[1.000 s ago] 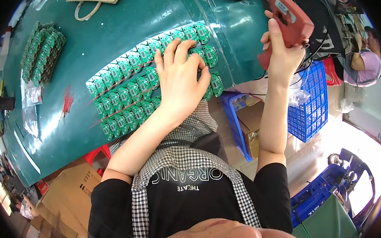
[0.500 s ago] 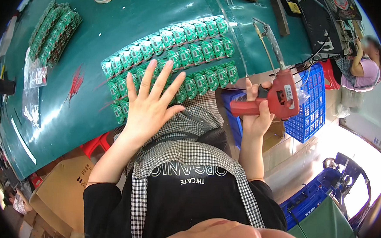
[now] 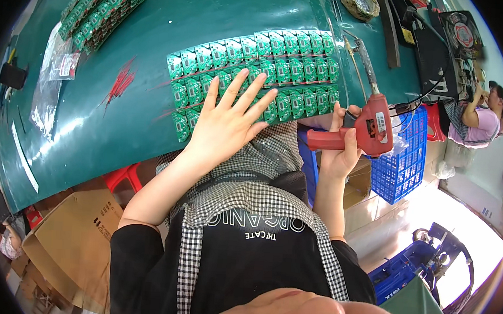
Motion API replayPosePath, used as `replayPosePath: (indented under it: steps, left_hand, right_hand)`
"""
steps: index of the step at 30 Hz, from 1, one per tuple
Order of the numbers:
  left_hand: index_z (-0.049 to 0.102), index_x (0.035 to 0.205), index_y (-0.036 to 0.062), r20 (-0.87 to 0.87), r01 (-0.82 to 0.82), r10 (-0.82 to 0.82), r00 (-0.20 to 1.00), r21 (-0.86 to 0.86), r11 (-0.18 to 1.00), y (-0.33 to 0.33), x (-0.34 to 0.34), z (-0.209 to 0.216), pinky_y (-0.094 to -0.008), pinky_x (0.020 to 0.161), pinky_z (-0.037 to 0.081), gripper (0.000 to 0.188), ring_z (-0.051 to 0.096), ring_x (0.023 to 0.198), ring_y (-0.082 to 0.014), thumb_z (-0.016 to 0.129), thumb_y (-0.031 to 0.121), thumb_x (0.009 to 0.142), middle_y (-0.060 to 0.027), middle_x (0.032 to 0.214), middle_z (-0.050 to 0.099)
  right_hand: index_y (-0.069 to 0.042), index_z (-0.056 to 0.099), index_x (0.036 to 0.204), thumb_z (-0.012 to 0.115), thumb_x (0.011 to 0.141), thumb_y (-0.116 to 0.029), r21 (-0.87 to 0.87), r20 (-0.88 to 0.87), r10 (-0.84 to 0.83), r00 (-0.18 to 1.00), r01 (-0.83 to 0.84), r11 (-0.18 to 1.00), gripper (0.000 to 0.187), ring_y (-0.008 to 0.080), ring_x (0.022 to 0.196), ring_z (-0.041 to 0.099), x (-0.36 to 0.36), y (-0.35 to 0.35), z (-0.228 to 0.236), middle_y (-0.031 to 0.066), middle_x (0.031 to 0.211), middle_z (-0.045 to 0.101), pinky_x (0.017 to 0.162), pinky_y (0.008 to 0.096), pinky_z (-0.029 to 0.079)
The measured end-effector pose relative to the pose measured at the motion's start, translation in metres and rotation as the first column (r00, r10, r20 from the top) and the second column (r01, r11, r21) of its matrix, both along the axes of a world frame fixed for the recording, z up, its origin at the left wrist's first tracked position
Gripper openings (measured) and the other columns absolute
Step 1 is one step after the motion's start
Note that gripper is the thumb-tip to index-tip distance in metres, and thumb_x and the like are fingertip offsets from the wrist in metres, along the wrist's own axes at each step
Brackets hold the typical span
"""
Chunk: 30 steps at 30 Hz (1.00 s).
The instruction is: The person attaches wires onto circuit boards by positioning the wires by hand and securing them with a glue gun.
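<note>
My left hand (image 3: 224, 126) lies palm down with its fingers spread over the lower rows of green circuit boards (image 3: 294, 73). These boards are laid out in three long rows near the table's front edge, with thin red wires along them. In my right hand (image 3: 342, 157) is a red soldering gun (image 3: 378, 124), held by its handle with the thumb and fingers around it. Its metal nozzle points away from me, just right of the rows' right end. The tip appears apart from the boards.
Loose red wires (image 3: 119, 83) and a clear plastic bag (image 3: 54, 81) lie left on the green table (image 3: 155, 30). Stacked circuit boards (image 3: 107, 16) stand far left. A blue crate (image 3: 400, 157) is at right. Cardboard boxes (image 3: 74, 238) stand lower left. Another person (image 3: 472, 119) sits far right.
The whole view has shifted, so the table's things appear farther right and higher. The soldering gun is now closer to the rows' right end. My left hand stays spread over the boards.
</note>
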State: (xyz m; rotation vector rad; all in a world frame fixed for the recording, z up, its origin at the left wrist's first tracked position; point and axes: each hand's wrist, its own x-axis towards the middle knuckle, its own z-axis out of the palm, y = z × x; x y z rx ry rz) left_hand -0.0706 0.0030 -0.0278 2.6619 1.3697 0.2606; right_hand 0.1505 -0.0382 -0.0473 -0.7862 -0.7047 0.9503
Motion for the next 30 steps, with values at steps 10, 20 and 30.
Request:
replayPosePath:
  steps: [10,20,30]
  left_hand:
    - [0.040,0.135,0.0182,0.073,-0.023,0.018,0.997,0.070,0.997,0.004,0.003,-0.006,-0.0575,0.101,0.026,0.061,0.028,0.133,-0.0283,0.060,0.037,0.081,-0.0060,0.143,0.034]
    - [0.055,0.115,0.0148,0.265,-0.205,0.164,0.950,0.134,0.970,0.002,-0.039,0.026,-0.0530,0.096,0.028,0.048,0.042,0.118,-0.0302,0.067,0.036,0.074,-0.0075,0.124,0.049]
    - [0.063,0.080,0.0033,0.371,-0.700,0.687,0.625,-0.123,0.704,0.012,-0.211,-0.001,-0.0355,0.073,0.042,0.015,0.053,0.080,-0.0232,0.069,0.015,0.074,-0.0064,0.079,0.057]
  right_hand:
    - [0.000,0.029,0.134,0.052,0.089,-0.005,-0.009,0.028,-0.017,0.999,0.017,1.000,0.050,0.0271,0.103,0.050,-0.002,0.013,0.001,0.0156,0.120,0.046,0.106,0.0488,0.033]
    - [0.002,0.033,0.130,0.053,0.089,-0.008,-0.050,-0.004,-0.032,0.999,0.032,0.998,0.047,0.0243,0.102,0.049,0.020,-0.003,0.003,0.0127,0.122,0.044,0.098,0.0442,0.040]
    - [0.002,0.038,0.127,0.052,0.090,-0.012,-0.136,0.037,-0.023,0.999,0.028,0.990,0.042,0.0209,0.104,0.049,0.019,-0.020,0.014,0.0106,0.120,0.047,0.092,0.0367,0.043]
